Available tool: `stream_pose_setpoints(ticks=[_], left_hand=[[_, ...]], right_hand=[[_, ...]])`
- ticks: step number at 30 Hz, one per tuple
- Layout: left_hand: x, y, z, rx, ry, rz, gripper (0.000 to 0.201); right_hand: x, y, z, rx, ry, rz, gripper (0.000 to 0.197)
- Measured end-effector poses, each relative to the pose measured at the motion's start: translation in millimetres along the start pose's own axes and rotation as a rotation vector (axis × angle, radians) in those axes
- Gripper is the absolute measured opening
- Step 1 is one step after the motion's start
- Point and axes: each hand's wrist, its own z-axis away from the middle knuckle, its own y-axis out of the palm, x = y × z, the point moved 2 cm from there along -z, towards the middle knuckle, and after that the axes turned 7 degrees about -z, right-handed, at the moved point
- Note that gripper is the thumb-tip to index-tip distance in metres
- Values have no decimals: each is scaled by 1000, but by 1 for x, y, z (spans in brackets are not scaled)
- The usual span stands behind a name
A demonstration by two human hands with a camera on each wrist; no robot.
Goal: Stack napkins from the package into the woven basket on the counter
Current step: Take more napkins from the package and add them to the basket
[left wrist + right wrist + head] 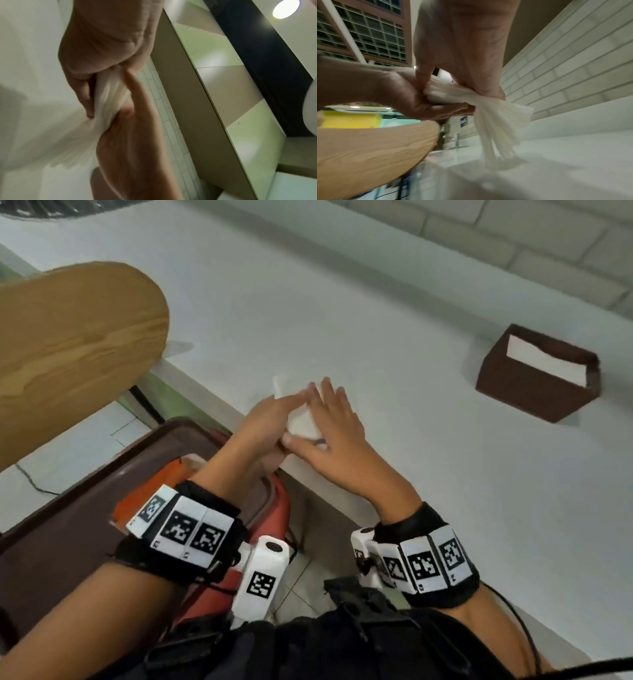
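Observation:
A bunch of white napkins (pixel 303 424) is held above the counter's near edge between both hands. My left hand (pixel 270 416) grips one end from the left, fingers curled round it. My right hand (pixel 325 409) lies over the top with its thumb underneath, pinching the bunch. In the right wrist view the napkins (pixel 496 121) fan out loose and hang down toward the counter. The left wrist view shows the napkins (pixel 109 97) squeezed between the two hands. The brown woven basket (pixel 513 392) stands far right on the counter, with white napkins (pixel 544 359) lying in it.
The white counter (pixel 342 313) runs back to a tiled wall. A rounded wooden panel (pixel 68 344) juts in at the left. Below the counter edge an orange pack (pixel 150 494) lies on a brown tray (pixel 61 542).

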Motion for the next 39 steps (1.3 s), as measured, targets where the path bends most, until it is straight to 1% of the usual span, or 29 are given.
stream_pose_setpoints(ticks=[2, 4, 6, 8, 10, 13, 16, 17, 19, 21, 23, 25, 27, 30, 31, 33, 35, 36, 39], left_hand=[[0, 22, -5, 108, -4, -8, 21], [0, 46, -8, 241, -12, -9, 23], [2, 70, -11, 366, -16, -31, 26], [6, 91, -17, 479, -8, -59, 30], [12, 110, -22, 545, 11, -124, 33], [25, 136, -30, 571, 120, -282, 27], [42, 159, -32, 526, 296, -476, 26], [49, 166, -32, 516, 356, -534, 27], [63, 178, -33, 523, 448, -614, 25], [77, 186, -31, 533, 489, -657, 30], [86, 189, -29, 533, 505, -667, 47], [88, 190, -31, 524, 491, -608, 62], [88, 193, -32, 535, 479, -561, 70], [89, 200, -34, 549, 473, -600, 73], [89, 200, -35, 547, 481, -608, 72], [88, 197, -42, 529, 498, -573, 74], [87, 195, -47, 542, 483, -547, 79], [87, 196, -47, 564, 469, -569, 81], [89, 204, -43, 616, 472, -647, 79]], right_hand=[[-23, -27, 17, -50, 100, -187, 72], [-49, -50, 35, -170, 189, -432, 68], [-76, -69, 52, -303, 265, -694, 75], [-105, -83, 70, -397, 286, -957, 88], [-131, -95, 90, -461, 280, -1094, 89], [-161, -105, 118, -571, 309, -1105, 92], [-180, -108, 138, -692, 328, -1085, 85], [-184, -109, 143, -722, 331, -1054, 78], [-190, -109, 151, -753, 335, -961, 56], [-194, -108, 156, -764, 341, -896, 44], [-197, -105, 162, -756, 352, -878, 40], [-202, -104, 167, -756, 342, -907, 52], [-206, -104, 169, -772, 334, -939, 60], [-204, -101, 166, -796, 337, -878, 65], [-204, -101, 166, -809, 341, -866, 64], [-206, -103, 168, -824, 327, -910, 56], [-208, -106, 170, -804, 295, -969, 51], [-208, -106, 169, -785, 287, -972, 50], [-206, -104, 165, -742, 304, -888, 50]])
